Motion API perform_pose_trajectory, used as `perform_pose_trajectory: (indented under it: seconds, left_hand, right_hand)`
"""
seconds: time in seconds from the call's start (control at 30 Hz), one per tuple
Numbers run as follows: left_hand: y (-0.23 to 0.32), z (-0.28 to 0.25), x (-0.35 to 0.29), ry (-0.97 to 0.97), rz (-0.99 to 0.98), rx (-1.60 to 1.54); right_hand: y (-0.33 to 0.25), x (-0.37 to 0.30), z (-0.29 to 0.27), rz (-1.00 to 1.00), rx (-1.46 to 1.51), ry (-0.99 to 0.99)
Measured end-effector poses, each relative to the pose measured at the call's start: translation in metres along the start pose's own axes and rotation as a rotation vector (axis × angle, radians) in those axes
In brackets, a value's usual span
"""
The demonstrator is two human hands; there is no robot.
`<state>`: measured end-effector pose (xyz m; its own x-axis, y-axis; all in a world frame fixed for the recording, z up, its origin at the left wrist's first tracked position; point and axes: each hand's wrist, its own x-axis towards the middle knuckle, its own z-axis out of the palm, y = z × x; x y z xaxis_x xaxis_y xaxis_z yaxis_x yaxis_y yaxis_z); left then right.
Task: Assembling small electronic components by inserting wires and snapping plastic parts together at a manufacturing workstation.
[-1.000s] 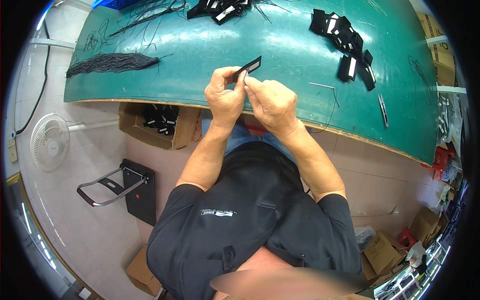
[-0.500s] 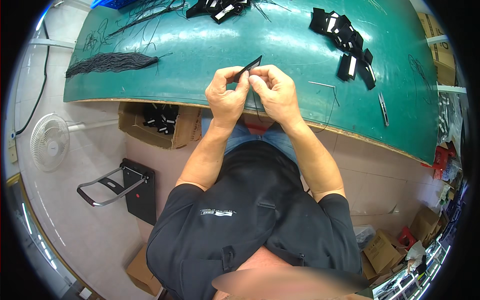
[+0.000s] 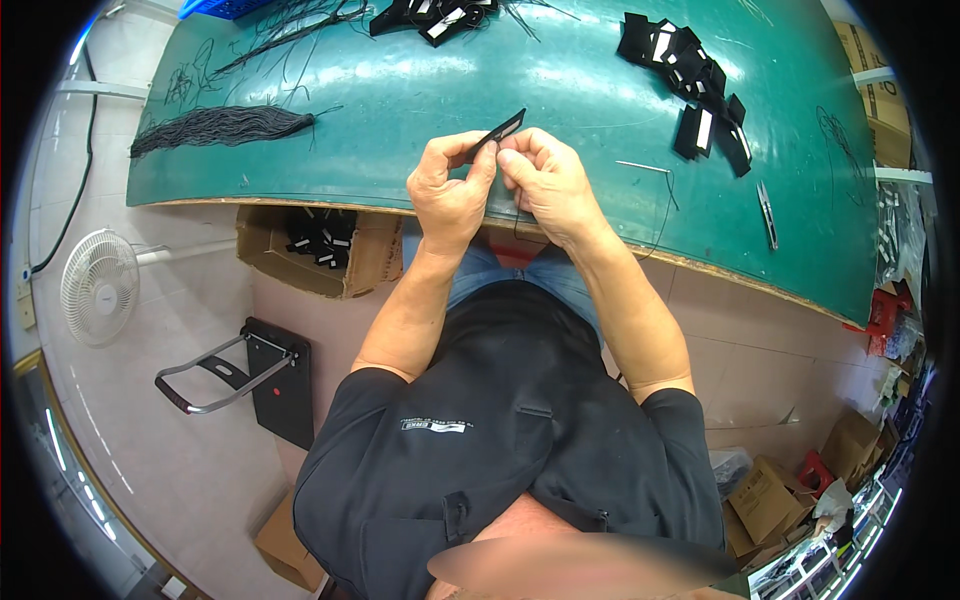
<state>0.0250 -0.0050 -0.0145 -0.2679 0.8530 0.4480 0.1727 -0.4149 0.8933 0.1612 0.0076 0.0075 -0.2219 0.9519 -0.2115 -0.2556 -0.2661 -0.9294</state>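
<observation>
Over the table's front edge, my left hand (image 3: 447, 195) pinches a small, flat black piece (image 3: 507, 126) with a pale strip on its face, tilted up to the right. Close beside it, my right hand (image 3: 555, 195) has thumb and forefinger pressed together on a thin black cord (image 3: 517, 212), which hangs below in a loop. My fingers hide where cord and piece meet. To the right of my hands lies a thin metal needle-like tool (image 3: 642, 166), with dark cord running from its end over the table edge.
On the green table (image 3: 400, 110) lie a bundle of dark cords (image 3: 225, 128), a pile of black pieces (image 3: 685, 70), more black pieces (image 3: 440, 18) at the back and a small cutter (image 3: 767, 215). Below the edge stands a cardboard box (image 3: 375, 255) holding similar pieces; a white fan (image 3: 102, 285) is at left.
My right hand has drawn slightly away from my left, and the cord loop under it has shifted a little. My left hand keeps the black piece in nearly the same place.
</observation>
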Motion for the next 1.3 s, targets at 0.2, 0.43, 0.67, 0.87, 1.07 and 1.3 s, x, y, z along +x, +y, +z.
perform_pose_trajectory:
  seconds: [0.2, 0.43, 0.67, 0.87, 1.07, 1.3]
  left_hand:
    - [-0.007, 0.001, -0.002, 0.023, 0.059, 0.016]
    - [-0.006, 0.0, -0.007, -0.052, 0.059, 0.045]
    - [-0.002, 0.001, -0.002, -0.007, -0.078, -0.07]
    - [0.003, 0.002, -0.001, -0.021, -0.13, -0.101]
    - [0.018, 0.002, -0.001, -0.118, -0.186, -0.263]
    - [0.021, 0.011, -0.009, -0.287, -0.285, -0.399]
  right_hand:
    - [-0.006, -0.01, 0.014, -0.93, -0.867, 0.086]
    - [-0.008, -0.036, 0.026, -0.864, -0.832, -0.069]
    - [-0.009, -0.036, 0.021, -0.883, -0.779, -0.117]
    - [-0.009, -0.035, -0.006, -0.748, -0.698, -0.019]
    - [-0.021, -0.029, -0.024, -0.573, -0.726, 0.175]
    - [-0.019, -0.028, -0.045, -0.399, -0.404, 0.095]
